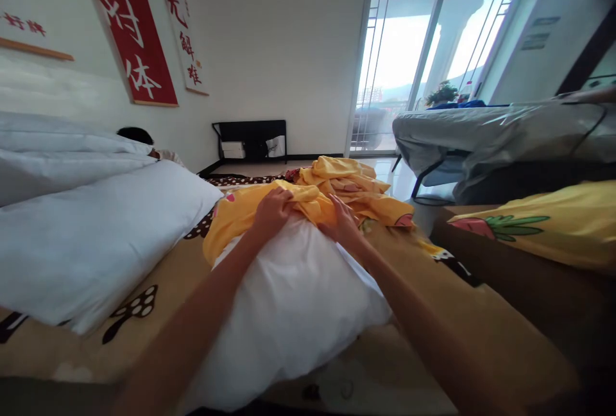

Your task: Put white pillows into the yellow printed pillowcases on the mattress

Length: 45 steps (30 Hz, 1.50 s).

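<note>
the person's left hand [275,214] and right hand [342,220] are both at the yellow cover [235,207], which is bunched around the far end of a white pillow [293,307]. the near part of the pillow is bare and lies between the two forearms, pointing back toward the person. the left fingers are bent down over the gathered rim of the cover and pinch it. the right fingers are stretched along the cover's other side, close together, touching the cloth; the thumb side is hard to make out, so i cannot tell whether they pinch it.

the pillow rests on a tan sheet [433,294] with dark brown mushroom prints. just beyond the hands sits a heap of yellow cloth [337,175], loosely crumpled. on the left, white pillows [96,230] are stacked, with the dark-haired head of another person [135,134] showing behind them. on the right, well apart from the hands, lies a yellow piece with a carrot print [568,223]. farther back are plastic sheeting [481,133] draped over something on dark legs, a low black rack [253,130] against the wall, and glass doors [409,76].
</note>
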{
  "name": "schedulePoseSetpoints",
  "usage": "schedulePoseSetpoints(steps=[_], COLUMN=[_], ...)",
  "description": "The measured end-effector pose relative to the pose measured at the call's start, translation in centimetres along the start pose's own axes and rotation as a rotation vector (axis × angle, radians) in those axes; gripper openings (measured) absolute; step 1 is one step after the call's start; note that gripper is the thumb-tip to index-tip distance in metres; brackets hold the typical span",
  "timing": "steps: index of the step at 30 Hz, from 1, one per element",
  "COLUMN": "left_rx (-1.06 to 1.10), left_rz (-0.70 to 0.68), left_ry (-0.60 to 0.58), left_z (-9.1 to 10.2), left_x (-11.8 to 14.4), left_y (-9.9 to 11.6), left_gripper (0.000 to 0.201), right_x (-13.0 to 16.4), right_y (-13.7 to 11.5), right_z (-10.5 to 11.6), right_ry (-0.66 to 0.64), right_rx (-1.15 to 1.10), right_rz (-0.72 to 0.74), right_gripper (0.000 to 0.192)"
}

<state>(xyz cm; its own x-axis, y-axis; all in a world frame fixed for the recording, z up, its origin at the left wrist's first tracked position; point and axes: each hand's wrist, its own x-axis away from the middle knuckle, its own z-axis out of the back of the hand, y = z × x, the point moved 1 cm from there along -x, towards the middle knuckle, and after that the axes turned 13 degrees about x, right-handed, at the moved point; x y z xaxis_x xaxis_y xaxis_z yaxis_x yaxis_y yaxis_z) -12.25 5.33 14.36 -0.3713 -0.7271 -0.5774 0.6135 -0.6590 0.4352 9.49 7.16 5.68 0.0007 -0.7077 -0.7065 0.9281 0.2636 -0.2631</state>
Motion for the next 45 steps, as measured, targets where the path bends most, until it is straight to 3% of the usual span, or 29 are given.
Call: schedulePoseSetpoints(steps=[3, 7, 9, 13, 15, 18, 20, 22, 25, 27, 29, 31, 33, 38, 41, 45], left_rx=[0.062, 0.127, 0.104, 0.030, -0.092, -0.298, -0.311, -0.292, -0.391, -0.470, -0.539, -0.596, -0.626, -0.582, -0.434, -0.400], left_rz=[-0.027, -0.031, -0.081, -0.396, -0.509, -0.557, -0.530, -0.506, -0.492, -0.436, -0.386, -0.389, -0.428, -0.541, -0.572, -0.595], left_ry=[-0.019, -0.063, 0.029, 0.219, 0.194, 0.076, 0.103, 0.133, -0.059, -0.181, -0.170, -0.129, -0.083, 0.161, 0.265, 0.160], left_z=[2.5, 5.2, 6.4, 8.3, 8.6, 8.1, 7.6, 7.0, 6.0, 5.5, 5.4, 5.6, 6.2, 8.6, 10.4, 11.7], left_x=[2.3, 4.1, 4.7, 7.5, 9.9, 13.3, 14.7, 15.2, 14.9, 14.6, 14.5, 14.8, 15.4, 16.4, 16.3, 16.9], left_y=[1.0, 1.8, 2.0, 2.1, 1.9, 1.6, 2.0, 2.6, 2.9, 1.8, 0.3, -1.1, -1.6, 0.0, 0.8, -0.1], left_gripper=[0.013, 0.013, 0.013, 0.013, 0.008, 0.006, 0.009, 0.034, 0.060, 0.054, 0.035, 0.023, 0.024, 0.017, 0.023, 0.023], right_x=[-1.6, -1.7, -0.8, 1.1, 1.7, 2.7, 3.6, 4.5, 5.5, 5.6, 5.4, 5.0, 4.5, 2.9, 1.5, 0.3], right_y=[-0.9, -3.9, -5.6, -7.6, -8.3, -9.7, -11.0, -12.2, -13.1, -12.8, -11.7, -9.9, -8.0, -4.9, -4.3, -3.4], right_z=[0.4, 1.4, 2.5, 6.5, 8.5, 9.9, 9.7, 8.9, 8.0, 7.7, 7.5, 7.0, 6.2, 5.1, 6.1, 9.1], right_ry=[-0.043, -0.123, -0.103, 0.050, 0.171, 0.260, 0.230, 0.174, 0.029, -0.050, -0.068, -0.041, 0.028, 0.208, 0.279, 0.369], right_rx=[0.006, 0.037, 0.083, 0.195, 0.248, 0.268, 0.258, 0.265, 0.286, 0.289, 0.299, 0.330, 0.388, 0.497, 0.509, 0.482], right_rz=[0.103, 0.283, 0.331, 0.348, 0.388, 0.517, 0.656, 0.796, 0.865, 0.858, 0.819, 0.736, 0.601, 0.380, 0.365, 0.404], right_gripper=[0.077, 0.026, 0.016, 0.024, 0.029, 0.029, 0.028, 0.028, 0.030, 0.026, 0.021, 0.036, 0.045, 0.026, 0.023, 0.022])
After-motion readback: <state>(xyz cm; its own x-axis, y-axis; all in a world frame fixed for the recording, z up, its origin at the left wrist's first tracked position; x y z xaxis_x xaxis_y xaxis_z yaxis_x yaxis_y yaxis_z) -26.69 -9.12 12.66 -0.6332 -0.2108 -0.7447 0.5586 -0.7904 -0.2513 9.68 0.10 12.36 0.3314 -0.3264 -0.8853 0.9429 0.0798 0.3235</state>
